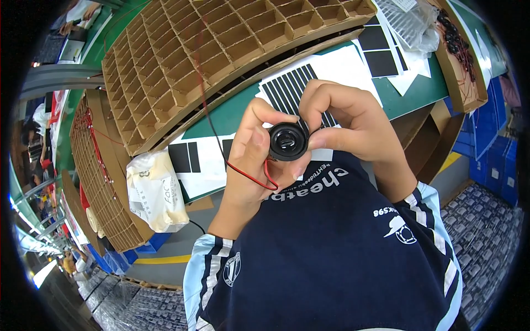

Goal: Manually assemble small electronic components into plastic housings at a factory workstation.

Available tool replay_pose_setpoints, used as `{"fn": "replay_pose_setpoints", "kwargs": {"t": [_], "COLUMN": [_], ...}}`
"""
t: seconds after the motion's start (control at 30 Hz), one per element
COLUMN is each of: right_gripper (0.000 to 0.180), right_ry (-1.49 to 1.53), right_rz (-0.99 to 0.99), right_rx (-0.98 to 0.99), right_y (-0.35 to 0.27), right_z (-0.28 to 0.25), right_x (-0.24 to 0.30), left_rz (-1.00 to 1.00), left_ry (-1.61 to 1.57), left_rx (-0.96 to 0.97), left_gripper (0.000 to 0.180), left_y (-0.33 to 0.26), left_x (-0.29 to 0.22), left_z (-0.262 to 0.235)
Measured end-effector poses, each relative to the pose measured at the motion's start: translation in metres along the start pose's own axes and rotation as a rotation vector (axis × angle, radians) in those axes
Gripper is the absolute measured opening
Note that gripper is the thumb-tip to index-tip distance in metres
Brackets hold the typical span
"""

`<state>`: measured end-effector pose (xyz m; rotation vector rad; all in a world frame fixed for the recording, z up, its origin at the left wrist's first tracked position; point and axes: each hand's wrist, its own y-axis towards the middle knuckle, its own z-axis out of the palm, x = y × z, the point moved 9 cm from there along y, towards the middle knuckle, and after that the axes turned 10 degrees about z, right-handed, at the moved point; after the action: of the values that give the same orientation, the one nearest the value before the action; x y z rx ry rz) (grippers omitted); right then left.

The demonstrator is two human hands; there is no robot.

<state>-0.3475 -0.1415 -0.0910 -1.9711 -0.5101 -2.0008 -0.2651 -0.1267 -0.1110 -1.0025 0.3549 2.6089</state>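
A small round black speaker (pixel 287 142) with a glossy dome sits between my two hands, its face turned up toward me. My left hand (pixel 249 148) is closed around its left side, and a red and a black wire (pixel 247 175) run out by that palm. My right hand (pixel 353 122) pinches at the speaker's upper right rim, where a thin dark strip (pixel 302 128) seems to lie along the edge. How much of the strip is stuck down is hidden by the fingers. Just beyond them lies a white sheet with black strips (pixel 284 88).
A large cardboard divider tray (pixel 182 71) fills the far left of the green table (pixel 411 96). Near it lies a white plastic bag (pixel 156 190). More black-patched sheets (pixel 381 52) and a carton of wired black parts (pixel 461 55) are at right. Another divider tray (pixel 105 171) stands at left.
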Motion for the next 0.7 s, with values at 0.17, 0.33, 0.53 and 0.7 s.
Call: {"fn": "replay_pose_setpoints", "kwargs": {"t": [0.17, 0.33, 0.53, 0.7], "right_gripper": [0.014, 0.015, 0.013, 0.013], "right_ry": [0.316, 0.527, 0.71, 0.927], "right_rz": [0.019, 0.057, 0.042, 0.121], "right_rx": [0.071, 0.008, 0.01, 0.082], "right_y": [0.0, 0.0, 0.003, 0.002], "right_z": [0.007, 0.012, 0.017, 0.033], "right_x": [-0.008, -0.017, -0.028, -0.036], "left_rz": [-0.054, -0.073, -0.052, 0.025], "left_ry": [-0.124, -0.097, -0.2, -0.13], "left_rx": [0.051, 0.052, 0.004, 0.031], "left_gripper": [0.035, 0.032, 0.03, 0.027], "left_y": [-0.001, 0.0, 0.001, 0.001], "left_x": [0.004, 0.004, 0.003, -0.004], "left_z": [0.004, 0.002, 0.0, 0.001]}}
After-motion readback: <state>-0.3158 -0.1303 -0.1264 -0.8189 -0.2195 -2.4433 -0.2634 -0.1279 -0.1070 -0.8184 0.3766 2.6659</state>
